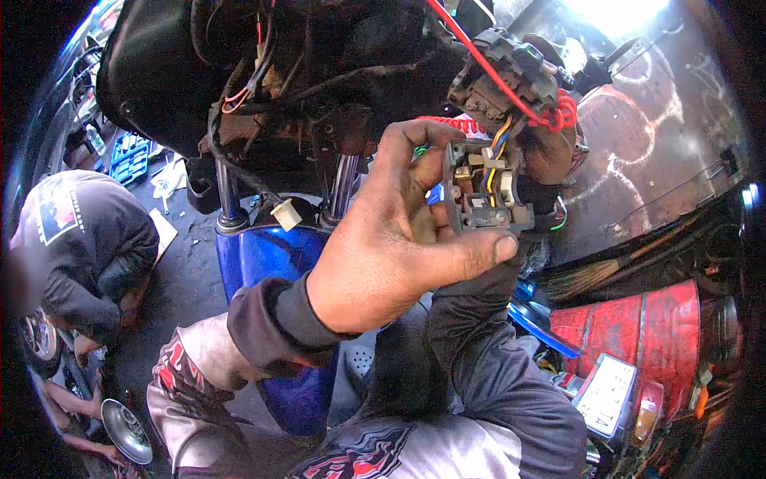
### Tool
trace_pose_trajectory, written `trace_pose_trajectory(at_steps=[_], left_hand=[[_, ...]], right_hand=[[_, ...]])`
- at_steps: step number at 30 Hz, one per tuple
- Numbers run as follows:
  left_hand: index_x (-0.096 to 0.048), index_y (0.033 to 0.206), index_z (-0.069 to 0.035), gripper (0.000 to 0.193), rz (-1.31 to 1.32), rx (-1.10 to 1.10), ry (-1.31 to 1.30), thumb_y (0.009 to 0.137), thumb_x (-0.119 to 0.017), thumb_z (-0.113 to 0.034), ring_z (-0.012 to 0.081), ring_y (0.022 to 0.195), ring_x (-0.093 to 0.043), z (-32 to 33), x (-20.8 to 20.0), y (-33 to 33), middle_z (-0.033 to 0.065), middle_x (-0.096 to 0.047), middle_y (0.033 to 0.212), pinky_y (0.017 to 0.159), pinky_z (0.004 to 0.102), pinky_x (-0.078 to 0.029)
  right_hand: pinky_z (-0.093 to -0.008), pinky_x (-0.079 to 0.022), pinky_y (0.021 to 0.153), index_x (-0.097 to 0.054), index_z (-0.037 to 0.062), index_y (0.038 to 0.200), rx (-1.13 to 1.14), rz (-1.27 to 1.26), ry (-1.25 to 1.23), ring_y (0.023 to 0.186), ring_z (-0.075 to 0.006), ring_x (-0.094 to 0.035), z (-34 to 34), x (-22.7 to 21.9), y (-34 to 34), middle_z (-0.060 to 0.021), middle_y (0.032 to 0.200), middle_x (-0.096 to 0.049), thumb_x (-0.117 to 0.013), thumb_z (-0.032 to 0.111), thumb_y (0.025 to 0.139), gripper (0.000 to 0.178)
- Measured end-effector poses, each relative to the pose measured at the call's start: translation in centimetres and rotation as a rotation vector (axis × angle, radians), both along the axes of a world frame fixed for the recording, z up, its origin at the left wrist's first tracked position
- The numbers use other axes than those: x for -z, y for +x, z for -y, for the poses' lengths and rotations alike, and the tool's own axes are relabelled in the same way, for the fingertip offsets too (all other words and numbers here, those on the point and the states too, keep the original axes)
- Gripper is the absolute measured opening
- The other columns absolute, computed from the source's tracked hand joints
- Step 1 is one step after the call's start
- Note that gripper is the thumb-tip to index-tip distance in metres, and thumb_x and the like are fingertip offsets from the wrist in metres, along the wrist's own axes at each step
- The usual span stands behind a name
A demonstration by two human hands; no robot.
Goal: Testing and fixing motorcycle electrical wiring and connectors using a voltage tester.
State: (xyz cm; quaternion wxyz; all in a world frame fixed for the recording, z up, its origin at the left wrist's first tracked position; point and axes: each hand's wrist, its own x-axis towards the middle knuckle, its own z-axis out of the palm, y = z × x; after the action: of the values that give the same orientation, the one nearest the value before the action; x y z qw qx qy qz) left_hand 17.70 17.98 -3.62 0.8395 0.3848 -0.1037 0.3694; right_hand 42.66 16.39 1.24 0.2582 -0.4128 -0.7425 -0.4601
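My left hand [391,215] grips an opened switch housing [487,188] by its edges, thumb below and fingers curled behind. Inside the dark housing, small metal contacts and pale plastic parts show. Yellow, blue and black wires [496,152] run out of its top toward a dirty black switch assembly [507,80] above. A red cable [487,60] crosses that assembly and ends in a bundled red coil [562,112]. Just below the coil, my right hand [552,152] shows in part, in shadow near the assembly. Its fingers are hidden, so its grip cannot be made out.
A scooter front with a blue fender [263,255], fork tubes and a hanging white connector [286,214] stands ahead. To the left, a person [96,247] crouches near a blue tool case [130,158] and a round metal part [126,431]. A red drum [638,343] and broom [598,271] lie right.
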Motion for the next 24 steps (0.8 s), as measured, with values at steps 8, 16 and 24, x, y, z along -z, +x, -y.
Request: trace_pose_trajectory(at_steps=[8, 16, 24], left_hand=[[-0.029, 0.131, -0.005, 0.076, -0.003, -0.057, 0.023, 0.073, -0.078, 0.006, 0.0266, 0.104, -0.064, 0.3, -0.2, 0.0, 0.0145, -0.056, 0.12, 0.094, 0.0397, -0.051], [-0.029, 0.13, -0.005, 0.074, 0.004, -0.094, 0.045, 0.074, -0.077, 0.005, 0.0251, 0.108, -0.063, 0.2, 0.0, 0.1, 0.0136, -0.054, 0.121, 0.095, 0.0388, -0.051], [-0.028, 0.133, -0.004, 0.074, -0.029, -0.101, 0.054, 0.078, -0.076, 0.001, 0.0252, 0.11, -0.061, 0.1, -0.2, -0.3, 0.0133, -0.053, 0.124, 0.096, 0.0393, -0.051]], right_hand=[[-0.0355, -0.058, 0.083, -0.044, -0.0056, 0.131, -0.803, -1.047, -0.454, 0.1, -0.0275, -0.066, -1.1, 0.5, -2.2, -0.0176, 0.123, -0.058, -0.077, 0.01, 0.075, 0.067], [-0.0359, -0.056, 0.087, -0.044, -0.0057, 0.131, -0.78, -1.369, -0.488, 0.104, -0.0276, -0.065, -1.1, 1.3, -2.2, -0.0208, 0.128, -0.056, -0.074, 0.01, 0.077, 0.063], [-0.0344, -0.056, 0.087, -0.042, -0.0078, 0.133, -1.011, -1.185, -0.568, 0.106, -0.0247, -0.065, -1.9, 0.1, -4.3, -0.021, 0.126, -0.058, -0.074, 0.011, 0.078, 0.065]])
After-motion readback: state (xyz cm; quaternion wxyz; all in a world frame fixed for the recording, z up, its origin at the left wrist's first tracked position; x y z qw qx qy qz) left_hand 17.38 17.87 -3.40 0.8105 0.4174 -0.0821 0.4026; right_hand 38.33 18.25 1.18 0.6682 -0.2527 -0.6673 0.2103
